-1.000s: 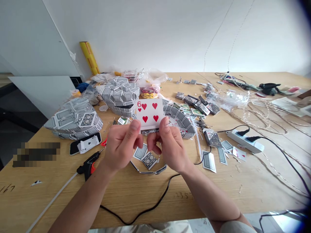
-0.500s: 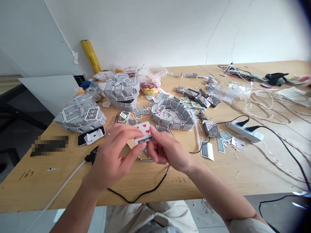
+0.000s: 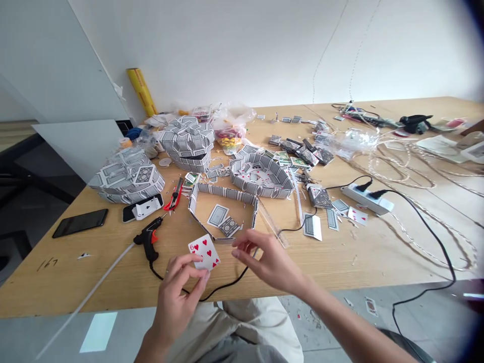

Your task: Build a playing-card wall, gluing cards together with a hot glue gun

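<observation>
A playing card with red hearts is pinched between the thumb and fingers of my left hand, in front of the table's near edge. To its right is my right hand, with thumb and fingers curled towards each other; whether anything small is between them cannot be made out. Just beyond both hands lies an open frame of folded cards, with a patterned card and a dark card pack inside it. Behind stands a card-walled tray with loose cards in it.
A black glue gun with a cable, a red cutter and two phones are on the left. Card-covered boxes stand behind. A power strip and ropes lie right.
My hands have moved apart. The card has left my right hand and is lower, in my left hand. The frame and its contents, covered before, now show.
</observation>
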`<state>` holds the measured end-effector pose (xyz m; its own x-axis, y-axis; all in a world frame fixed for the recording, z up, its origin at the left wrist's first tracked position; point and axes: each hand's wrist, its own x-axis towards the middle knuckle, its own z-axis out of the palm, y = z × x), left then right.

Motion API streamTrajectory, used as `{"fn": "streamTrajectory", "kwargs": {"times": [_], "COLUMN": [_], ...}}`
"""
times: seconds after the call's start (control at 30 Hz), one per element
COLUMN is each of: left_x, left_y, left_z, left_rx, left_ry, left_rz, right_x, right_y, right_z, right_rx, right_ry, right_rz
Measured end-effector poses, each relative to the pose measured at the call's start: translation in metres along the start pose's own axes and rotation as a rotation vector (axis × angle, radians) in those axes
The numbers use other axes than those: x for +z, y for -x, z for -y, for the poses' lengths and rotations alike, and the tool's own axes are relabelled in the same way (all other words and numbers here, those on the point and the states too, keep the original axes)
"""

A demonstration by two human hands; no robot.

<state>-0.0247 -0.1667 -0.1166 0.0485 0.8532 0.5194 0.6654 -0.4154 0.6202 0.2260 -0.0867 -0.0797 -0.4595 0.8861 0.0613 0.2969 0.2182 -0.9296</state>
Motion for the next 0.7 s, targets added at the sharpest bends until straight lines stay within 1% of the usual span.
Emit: {"fn": "streamTrajectory", "kwargs": {"times": [0.1,0.17,0.2,0.27,0.33,0.43,0.47,0.53,0.6,0.63,0.7], "left_x": [0.007,0.011,0.012,0.014,0.012,0.005,0.003,0.000,0.000,0.001,0.004], "left_y": [0.007,0.012,0.016,0.023,0.029,0.032,0.032,0.030,0.028,0.028,0.030], "left_z": [-0.011,-0.016,-0.017,-0.015,-0.010,-0.001,0.001,0.003,0.001,0.000,-0.004], "left_rx": [0.056,0.100,0.110,0.100,0.061,-0.043,-0.087,-0.167,-0.214,-0.234,-0.284], "left_ry": [-0.021,-0.051,-0.059,-0.042,-0.020,0.028,0.069,0.176,0.275,0.318,0.409], "left_rz": [-0.028,-0.032,-0.019,0.029,0.043,0.024,0.054,0.180,0.307,0.346,0.364], "right_x": [0.035,0.055,0.063,0.071,0.071,0.065,0.063,0.061,0.062,0.064,0.067], "right_y": [0.011,0.015,0.017,0.019,0.020,0.023,0.024,0.026,0.026,0.026,0.026], "right_z": [-0.007,-0.016,-0.020,-0.027,-0.032,-0.037,-0.038,-0.041,-0.043,-0.044,-0.045], "right_rx": [0.116,0.203,0.237,0.280,0.303,0.337,0.350,0.368,0.369,0.366,0.364], "right_ry": [-0.200,-0.489,-0.614,-0.743,-0.742,-0.668,-0.647,-0.616,-0.584,-0.563,-0.517], "right_rz": [0.045,0.082,0.081,0.077,0.062,0.040,0.039,0.054,0.072,0.077,0.079]}}
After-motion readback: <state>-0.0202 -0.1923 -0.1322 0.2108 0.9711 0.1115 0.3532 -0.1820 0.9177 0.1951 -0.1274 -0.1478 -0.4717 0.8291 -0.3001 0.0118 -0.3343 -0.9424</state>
